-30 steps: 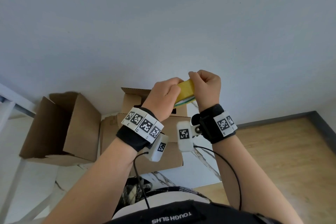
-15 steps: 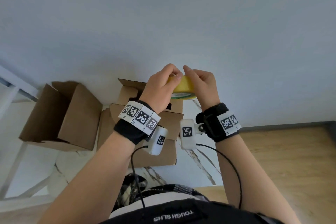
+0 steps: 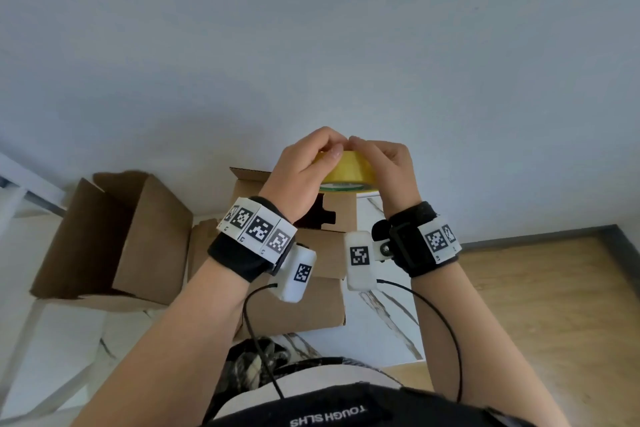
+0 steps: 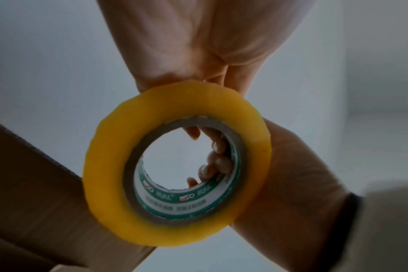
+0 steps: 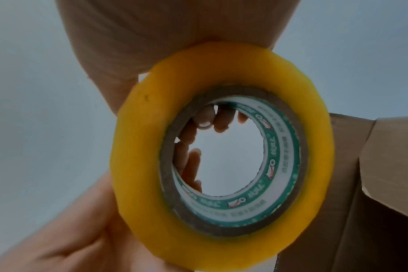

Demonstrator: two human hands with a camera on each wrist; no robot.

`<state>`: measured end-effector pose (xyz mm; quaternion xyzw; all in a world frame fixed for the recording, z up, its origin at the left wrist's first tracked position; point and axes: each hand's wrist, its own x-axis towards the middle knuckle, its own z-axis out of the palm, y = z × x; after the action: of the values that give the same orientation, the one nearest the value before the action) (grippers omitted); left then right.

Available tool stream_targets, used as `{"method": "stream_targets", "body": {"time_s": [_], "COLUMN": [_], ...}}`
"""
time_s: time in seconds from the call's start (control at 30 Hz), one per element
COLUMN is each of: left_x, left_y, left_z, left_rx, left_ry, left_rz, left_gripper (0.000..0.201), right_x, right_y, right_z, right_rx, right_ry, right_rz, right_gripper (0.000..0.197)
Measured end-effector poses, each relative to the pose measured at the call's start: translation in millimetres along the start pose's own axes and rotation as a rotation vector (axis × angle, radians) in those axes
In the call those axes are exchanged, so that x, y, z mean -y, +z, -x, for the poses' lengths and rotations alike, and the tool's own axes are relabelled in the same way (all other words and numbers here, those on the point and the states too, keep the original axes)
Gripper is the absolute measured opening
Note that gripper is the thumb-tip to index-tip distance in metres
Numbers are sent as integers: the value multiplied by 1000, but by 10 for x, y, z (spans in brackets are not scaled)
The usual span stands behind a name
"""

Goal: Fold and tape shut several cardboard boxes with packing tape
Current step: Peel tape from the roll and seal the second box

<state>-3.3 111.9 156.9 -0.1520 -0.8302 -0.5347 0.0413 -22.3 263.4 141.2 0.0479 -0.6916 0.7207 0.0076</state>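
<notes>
A yellow roll of packing tape with a green-and-white printed core is held in the air in front of the wall. My left hand grips its left side and my right hand grips its right side. The fingertips of both hands meet on the roll's far rim. In the left wrist view the tape roll faces the camera, with fingers curled over its far edge. The right wrist view shows the tape roll the same way. Below my hands stands a cardboard box; another box behind it has raised flaps.
An open cardboard box lies on its side at the left of the white marble-patterned table. Wooden floor shows at the right. A plain wall fills the background. Cables hang from both wrist cameras.
Both hands have lifted the tape roll slightly and turned it flatter. Their fingertips have come together over its far rim.
</notes>
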Motion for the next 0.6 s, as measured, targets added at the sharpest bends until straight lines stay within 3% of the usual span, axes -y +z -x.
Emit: {"method": "stream_targets", "body": {"time_s": [0.1, 0.2, 0.37, 0.6], "left_x": [60, 79, 76, -29], "left_y": [-56, -84, -162, -178], "left_z": [-16, -51, -36, -21], "left_rx": [-173, -285, -335, -262], "left_ry": [30, -52, 56, 199], "left_rz": [35, -26, -147, -293], "left_gripper": [29, 43, 47, 49], "right_x": [21, -16, 14, 31], "right_y": [25, 63, 118, 171], "right_z": [66, 133, 178, 247], "right_rx": [86, 173, 254, 233], "right_ry": [14, 70, 89, 104], "right_rz": [-2, -65, -53, -91], "right_gripper": [37, 21, 21, 28]}}
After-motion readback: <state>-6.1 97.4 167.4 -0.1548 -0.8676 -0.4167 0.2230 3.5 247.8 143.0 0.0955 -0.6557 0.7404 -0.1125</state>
